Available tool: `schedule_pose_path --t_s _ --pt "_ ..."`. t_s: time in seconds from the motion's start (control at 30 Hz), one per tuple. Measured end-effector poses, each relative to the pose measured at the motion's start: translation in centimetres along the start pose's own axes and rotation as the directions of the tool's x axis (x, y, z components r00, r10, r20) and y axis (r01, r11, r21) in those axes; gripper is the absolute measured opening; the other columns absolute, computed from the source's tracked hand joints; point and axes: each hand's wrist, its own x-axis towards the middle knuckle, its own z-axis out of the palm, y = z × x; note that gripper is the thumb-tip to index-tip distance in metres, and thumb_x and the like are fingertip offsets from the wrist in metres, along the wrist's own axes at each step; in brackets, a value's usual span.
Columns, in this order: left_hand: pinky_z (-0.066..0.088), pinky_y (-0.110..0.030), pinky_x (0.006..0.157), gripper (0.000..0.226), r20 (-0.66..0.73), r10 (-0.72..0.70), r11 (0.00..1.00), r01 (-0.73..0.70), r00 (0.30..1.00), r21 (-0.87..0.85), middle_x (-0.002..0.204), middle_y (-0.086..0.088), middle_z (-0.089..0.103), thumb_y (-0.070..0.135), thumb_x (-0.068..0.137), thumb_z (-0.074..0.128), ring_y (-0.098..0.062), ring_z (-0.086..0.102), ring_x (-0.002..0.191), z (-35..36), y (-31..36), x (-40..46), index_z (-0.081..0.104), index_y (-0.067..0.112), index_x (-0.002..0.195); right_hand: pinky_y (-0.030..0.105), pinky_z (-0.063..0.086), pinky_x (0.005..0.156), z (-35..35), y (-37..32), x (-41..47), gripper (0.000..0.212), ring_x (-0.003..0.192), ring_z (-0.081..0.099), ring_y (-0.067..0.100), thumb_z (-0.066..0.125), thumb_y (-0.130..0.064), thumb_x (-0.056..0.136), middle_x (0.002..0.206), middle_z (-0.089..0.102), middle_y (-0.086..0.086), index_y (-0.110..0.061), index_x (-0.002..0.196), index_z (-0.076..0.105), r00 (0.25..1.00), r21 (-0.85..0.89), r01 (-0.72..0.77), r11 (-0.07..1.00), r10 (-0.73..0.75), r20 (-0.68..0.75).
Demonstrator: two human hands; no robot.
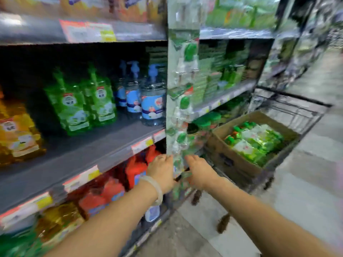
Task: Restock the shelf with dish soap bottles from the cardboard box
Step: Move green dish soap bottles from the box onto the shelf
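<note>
A cardboard box [233, 160] sits in a wire cart [297, 110] on the right and holds several green dish soap bottles [254, 140]. On the middle shelf [89, 154] stand two green dish soap bottles [81, 104], blue pump bottles [148, 101] and orange bottles [16, 132]. My left hand [163, 169] and my right hand [200, 169] reach forward side by side, low, near the cart's near corner. My right hand's fingers look relaxed and hold nothing. A hanging strip hides my left hand's fingertips. The whole view is blurred.
A hanging strip of green packaged goods [182, 89] runs down the shelf upright between the two bays. Red bottles [133, 171] fill the shelf below. The right bay [222, 97] holds green products. The grey aisle floor [306, 191] extends past the cart.
</note>
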Motion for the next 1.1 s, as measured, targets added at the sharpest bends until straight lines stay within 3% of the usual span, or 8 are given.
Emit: schedule_pose_path --t_s 0.13,0.23,0.37,0.5,0.67,0.97,1.1 --pt "0.036 -0.039 0.103 0.063 0.120 0.135 0.989 -0.141 0.984 0.045 0.136 -0.011 0.040 0.035 0.084 0.062 -0.032 0.037 0.128 3.1 10.7 3.5 0.034 0.010 0.135 0.042 0.037 0.106 -1.7 11.2 -5.3 0.067 0.133 0.036 0.033 0.064 -0.027 0.081 0.140 0.037 0.013 -0.009 0.138 0.033 0.969 0.010 -0.246 0.969 0.246 -0.013" --pt "0.036 -0.041 0.105 0.060 0.169 0.235 0.969 -0.244 0.957 0.035 0.139 -0.009 0.037 0.030 0.085 0.061 -0.031 0.033 0.130 5.2 17.1 6.4 0.033 0.012 0.135 0.042 0.035 0.108 -2.7 17.4 -8.4 0.070 0.134 0.034 0.032 0.065 -0.030 0.081 0.144 0.035 0.013 -0.011 0.139 0.031 0.924 0.026 -0.382 0.924 0.382 -0.026" --pt "0.033 -0.043 0.110 0.063 0.260 0.295 0.951 -0.308 0.920 0.010 0.149 -0.009 0.028 0.028 0.089 0.058 -0.029 0.023 0.139 7.7 23.3 10.0 0.027 0.012 0.142 0.039 0.037 0.107 -2.7 23.8 -10.8 0.070 0.131 0.037 0.032 0.064 -0.031 0.083 0.143 0.037 0.012 -0.012 0.141 0.030 0.865 0.086 -0.497 0.863 0.501 -0.032" --pt "0.036 -0.043 0.107 0.063 0.321 0.302 0.951 -0.309 0.898 -0.031 0.144 -0.009 0.033 0.034 0.086 0.061 -0.030 0.029 0.135 10.4 27.2 15.2 0.032 0.013 0.138 0.038 0.037 0.105 -3.0 30.0 -10.1 0.068 0.130 0.040 0.032 0.064 -0.026 0.083 0.143 0.037 0.012 -0.012 0.141 0.030 0.820 0.106 -0.566 0.818 0.571 -0.029" --pt "0.040 -0.042 0.100 0.051 0.337 0.255 0.967 -0.232 0.906 -0.106 0.132 -0.011 0.044 0.037 0.084 0.063 -0.031 0.040 0.124 13.5 30.8 24.9 0.042 0.010 0.123 0.039 0.037 0.107 -4.5 38.4 -4.6 0.065 0.131 0.039 0.031 0.063 -0.023 0.084 0.143 0.038 0.011 -0.011 0.139 0.032 0.811 0.131 -0.579 0.805 0.585 -0.008" --pt "0.046 -0.036 0.098 0.058 0.474 0.064 0.919 0.133 0.878 -0.370 0.131 -0.004 0.052 0.035 0.081 0.069 -0.025 0.051 0.119 17.8 33.5 39.2 0.045 0.017 0.130 0.037 0.038 0.108 -5.9 50.5 7.4 0.066 0.128 0.043 0.029 0.066 -0.029 0.080 0.139 0.043 0.011 -0.012 0.137 0.037 0.813 0.205 -0.582 0.787 0.559 0.160" --pt "0.040 -0.036 0.105 0.074 0.559 -0.012 0.855 0.298 0.829 -0.423 0.139 -0.003 0.047 0.032 0.080 0.071 -0.025 0.046 0.126 20.4 33.6 42.0 0.033 0.019 0.142 0.037 0.038 0.107 -4.3 54.2 11.3 0.072 0.127 0.044 0.027 0.069 -0.031 0.079 0.139 0.044 0.010 -0.013 0.140 0.034 0.807 0.208 -0.584 0.785 0.531 0.258"
